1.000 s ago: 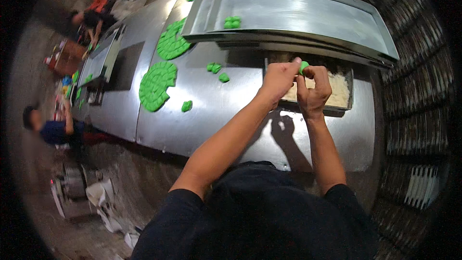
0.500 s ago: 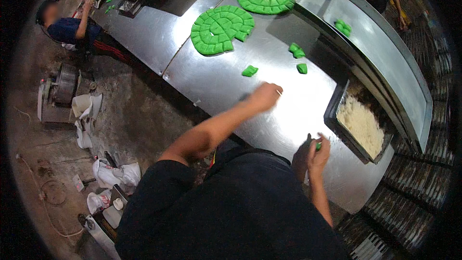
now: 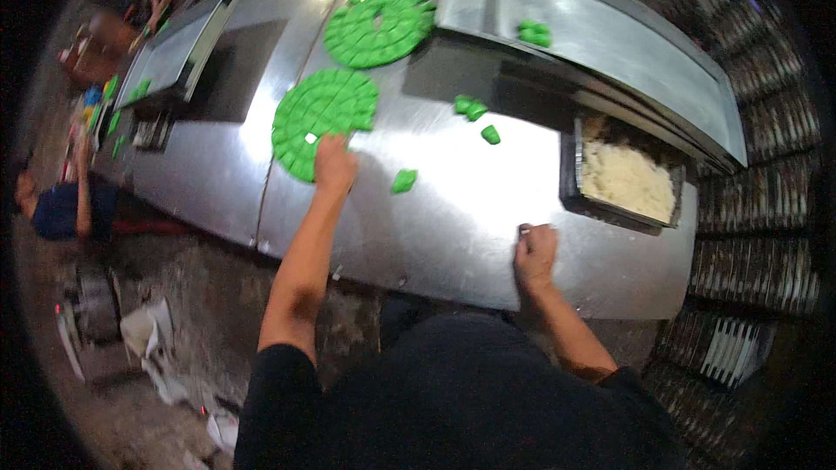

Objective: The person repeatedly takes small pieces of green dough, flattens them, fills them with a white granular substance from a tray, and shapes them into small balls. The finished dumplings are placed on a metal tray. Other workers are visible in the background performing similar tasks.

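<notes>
My left hand (image 3: 335,164) is closed at the near right edge of a disc of green dough (image 3: 300,113) cut into many small blocks. Its fingertips are hidden behind the hand, so what they grip cannot be made out; a small white patch shows just beside them. Over the bare steel to the right, my right hand (image 3: 536,252) is curled closed, with something small and dark at its fingers. A loose green dough piece (image 3: 404,180) lies between the hands. Farther off are another single piece (image 3: 491,134) and a small clump of dough (image 3: 470,107).
A second cut dough disc (image 3: 379,26) lies beyond the first. At the right stands a dark tin of pale crumbly filling (image 3: 627,181), beside a long metal tray (image 3: 601,22) with dough lumps. Another tray (image 3: 178,48) is at far left, near other people. Racks (image 3: 753,200) line the right.
My left hand has moved left from over the bare steel to the near dough disc. The green bit in my right hand no longer shows. The whole view has turned.
</notes>
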`<state>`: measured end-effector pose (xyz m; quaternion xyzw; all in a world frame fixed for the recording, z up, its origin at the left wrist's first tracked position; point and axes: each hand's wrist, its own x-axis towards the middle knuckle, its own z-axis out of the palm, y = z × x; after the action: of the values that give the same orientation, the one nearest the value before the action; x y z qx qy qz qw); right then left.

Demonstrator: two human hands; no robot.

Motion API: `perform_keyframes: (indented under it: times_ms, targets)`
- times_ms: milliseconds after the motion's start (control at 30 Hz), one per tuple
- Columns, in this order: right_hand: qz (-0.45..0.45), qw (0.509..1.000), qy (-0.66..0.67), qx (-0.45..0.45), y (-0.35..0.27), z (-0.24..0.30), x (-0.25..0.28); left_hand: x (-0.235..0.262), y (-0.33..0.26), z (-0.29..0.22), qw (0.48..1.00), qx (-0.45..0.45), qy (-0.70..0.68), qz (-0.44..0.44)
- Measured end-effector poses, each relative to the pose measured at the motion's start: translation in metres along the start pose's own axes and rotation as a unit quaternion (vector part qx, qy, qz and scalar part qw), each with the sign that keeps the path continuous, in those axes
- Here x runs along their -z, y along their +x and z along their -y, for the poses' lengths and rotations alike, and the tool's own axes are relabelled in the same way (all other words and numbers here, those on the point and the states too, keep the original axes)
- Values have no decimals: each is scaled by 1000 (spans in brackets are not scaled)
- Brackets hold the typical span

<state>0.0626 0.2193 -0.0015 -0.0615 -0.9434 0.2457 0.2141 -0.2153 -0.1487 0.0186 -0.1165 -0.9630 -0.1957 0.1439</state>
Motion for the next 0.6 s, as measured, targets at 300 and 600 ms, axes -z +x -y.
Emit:
perform_keyframes:
  times_ms: [300, 600]
  targets:
    - [28, 999, 32, 20, 43, -12, 23, 19, -100, -138, 868, 155, -389, 268]
    - [46, 992, 22, 119, 49, -23, -6, 19, -158, -189, 985, -9, -103, 137]
